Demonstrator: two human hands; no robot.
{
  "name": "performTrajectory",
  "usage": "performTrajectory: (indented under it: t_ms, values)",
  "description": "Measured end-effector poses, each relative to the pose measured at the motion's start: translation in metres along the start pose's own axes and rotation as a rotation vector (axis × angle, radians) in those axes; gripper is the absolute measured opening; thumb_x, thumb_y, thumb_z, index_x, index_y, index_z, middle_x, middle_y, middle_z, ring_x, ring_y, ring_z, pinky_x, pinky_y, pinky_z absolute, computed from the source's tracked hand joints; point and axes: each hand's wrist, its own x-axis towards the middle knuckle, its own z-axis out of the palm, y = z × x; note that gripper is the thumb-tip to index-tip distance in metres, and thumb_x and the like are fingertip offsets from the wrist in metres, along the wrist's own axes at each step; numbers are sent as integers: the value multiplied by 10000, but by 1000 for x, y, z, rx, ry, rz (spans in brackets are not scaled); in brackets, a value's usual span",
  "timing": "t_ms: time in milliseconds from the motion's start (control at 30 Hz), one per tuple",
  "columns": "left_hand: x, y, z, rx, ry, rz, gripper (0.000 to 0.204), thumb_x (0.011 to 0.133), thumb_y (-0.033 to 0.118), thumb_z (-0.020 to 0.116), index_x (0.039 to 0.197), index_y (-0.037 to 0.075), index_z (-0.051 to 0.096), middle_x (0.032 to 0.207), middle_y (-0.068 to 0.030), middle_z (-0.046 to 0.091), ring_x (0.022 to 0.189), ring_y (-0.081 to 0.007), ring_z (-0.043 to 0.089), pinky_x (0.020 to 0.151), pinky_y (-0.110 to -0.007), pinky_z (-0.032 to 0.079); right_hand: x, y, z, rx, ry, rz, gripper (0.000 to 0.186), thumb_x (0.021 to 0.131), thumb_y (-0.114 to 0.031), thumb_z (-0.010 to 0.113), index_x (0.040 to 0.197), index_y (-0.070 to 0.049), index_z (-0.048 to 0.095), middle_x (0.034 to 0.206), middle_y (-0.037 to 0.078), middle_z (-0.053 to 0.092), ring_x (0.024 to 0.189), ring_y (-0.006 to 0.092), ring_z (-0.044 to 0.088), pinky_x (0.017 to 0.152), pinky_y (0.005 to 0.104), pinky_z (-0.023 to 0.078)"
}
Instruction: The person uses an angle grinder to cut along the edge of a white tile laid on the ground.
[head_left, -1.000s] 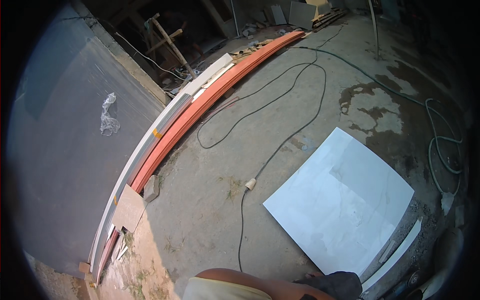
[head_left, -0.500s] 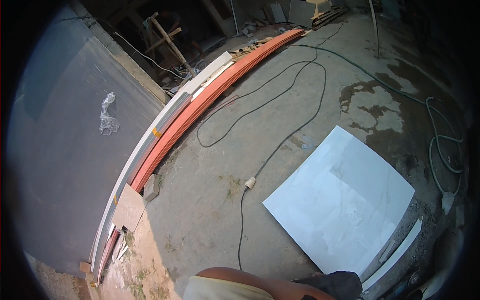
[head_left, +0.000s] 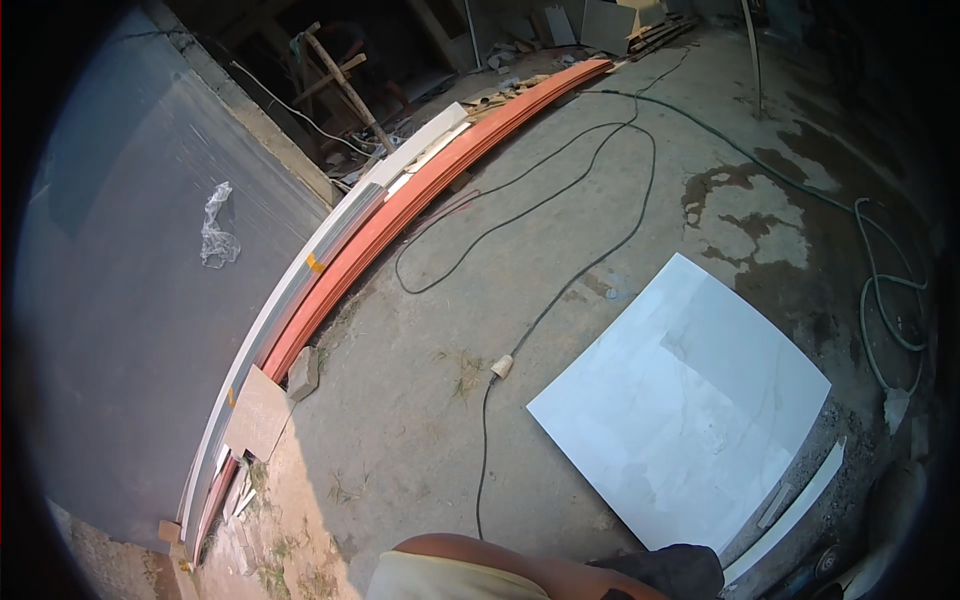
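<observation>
My hands are out of view, so I can't tell how open they are or what they hold. The tile [head_left: 690, 420] lies on the floor [head_left: 400, 400] near my leg [head_left: 530, 565], probably flat for even support.

Sunlight brightens the near-left ground [head_left: 293, 500]; shade covers the floor [head_left: 420, 430]. The far-left doorway [head_left: 385, 35] is dim, and fisheye distortion bends the red boards [head_left: 430, 187].
</observation>
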Motion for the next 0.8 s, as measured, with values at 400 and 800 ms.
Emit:
performTrajectory:
  t_ms: [400, 800]
  values:
    - [1, -4, 4, 5, -8, -10, 341, 896, 290, 660, 1061, -7, 634, 1000, -175, 608, 1008, -319, 577, 954, -479, 387, -2, -2, 11, -15, -39, -39, 314, 836, -355, 733, 1002, -88, 739, 791, 79, 708, 766, 161, 704, 783, 316, 570]
    - [2, -7, 12, 8, -23, -14, 333, 884, 286, 669, 1033, -11, 642, 997, -174, 600, 1013, -318, 571, 965, -486, 377, -9, -13, 24, 44, -40, -36, 327, 793, -426, 750, 920, -125, 772, 820, 83, 745, 735, 168, 717, 745, 305, 567]
